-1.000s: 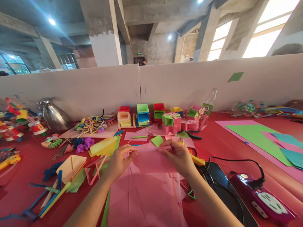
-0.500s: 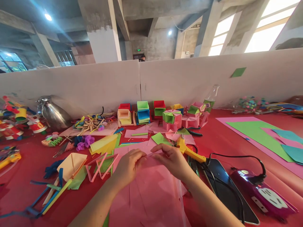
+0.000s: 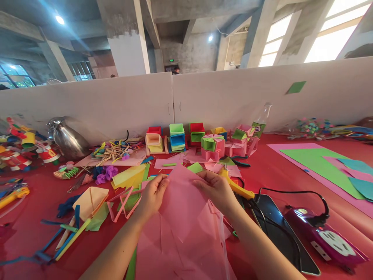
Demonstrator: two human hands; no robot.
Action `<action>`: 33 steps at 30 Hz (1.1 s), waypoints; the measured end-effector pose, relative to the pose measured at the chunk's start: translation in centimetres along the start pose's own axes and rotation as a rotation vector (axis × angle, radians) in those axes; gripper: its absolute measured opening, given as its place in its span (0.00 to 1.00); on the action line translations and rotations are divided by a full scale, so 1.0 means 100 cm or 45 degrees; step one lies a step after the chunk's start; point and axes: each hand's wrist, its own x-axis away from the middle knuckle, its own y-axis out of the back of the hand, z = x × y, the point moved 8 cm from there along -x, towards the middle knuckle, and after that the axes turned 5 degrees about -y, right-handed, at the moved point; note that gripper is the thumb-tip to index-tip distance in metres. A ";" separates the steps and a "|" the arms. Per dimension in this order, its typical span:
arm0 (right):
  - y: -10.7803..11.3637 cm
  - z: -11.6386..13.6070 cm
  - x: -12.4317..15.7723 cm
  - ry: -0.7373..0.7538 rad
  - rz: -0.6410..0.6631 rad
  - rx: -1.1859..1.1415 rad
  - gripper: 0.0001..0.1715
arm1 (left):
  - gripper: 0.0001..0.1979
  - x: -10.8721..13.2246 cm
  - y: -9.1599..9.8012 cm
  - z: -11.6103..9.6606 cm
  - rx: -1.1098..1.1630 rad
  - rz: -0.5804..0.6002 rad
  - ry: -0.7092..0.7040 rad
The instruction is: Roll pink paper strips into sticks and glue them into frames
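Between my two hands a pink paper square (image 3: 185, 202) is stretched out, one corner pointing away from me and one toward me. My left hand (image 3: 154, 196) pinches its left edge between thumb and fingers. On the opposite edge, my right hand (image 3: 214, 188) grips the paper the same way. Below it lies a stack of larger pink paper sheets (image 3: 157, 256). A yellow glue gun (image 3: 237, 188) rests just beyond my right hand. To the left of my left hand are folded pink paper strips (image 3: 124, 206) and a yellow folded paper (image 3: 129, 177).
Folded paper boxes (image 3: 176, 138) and a pink-green paper model (image 3: 212, 147) stand along the white partition (image 3: 116, 105). At right lie a black phone (image 3: 284, 233), a purple power strip (image 3: 329, 235) and coloured sheets (image 3: 309, 163). A steel jug (image 3: 68, 138) and a glass bottle (image 3: 262, 118) stand farther back.
The pink paper, seen almost edge-on and hard to make out before, now shows its full flat face as a diamond. My left hand has turned and moved slightly left; my right shifted slightly right.
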 end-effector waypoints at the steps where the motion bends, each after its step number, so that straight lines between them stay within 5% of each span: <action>1: 0.001 0.003 0.000 0.026 -0.007 0.041 0.15 | 0.15 0.000 -0.002 0.000 0.002 0.009 -0.008; 13: -0.002 0.020 0.010 0.310 -0.104 0.331 0.12 | 0.12 0.010 -0.028 -0.020 -0.144 0.392 -0.089; 18: -0.012 0.018 0.011 0.318 -0.090 0.329 0.08 | 0.15 0.007 -0.023 -0.008 -0.177 0.465 -0.051; 25: -0.063 0.000 0.026 0.293 0.080 0.562 0.06 | 0.16 0.016 -0.003 0.028 -0.008 0.913 0.210; 27: -0.063 -0.001 0.025 0.306 0.081 0.619 0.09 | 0.15 0.015 0.000 0.033 0.024 0.883 0.261; 29: -0.045 -0.001 0.015 0.293 0.015 0.691 0.12 | 0.16 0.008 0.001 0.038 0.090 0.683 0.320; 31: -0.012 -0.001 0.000 0.249 -0.146 0.801 0.13 | 0.18 -0.001 0.008 0.045 0.175 0.312 0.352; 33: 0.024 -0.003 -0.017 0.168 -0.330 0.931 0.12 | 0.20 -0.006 0.004 0.052 0.195 0.150 0.353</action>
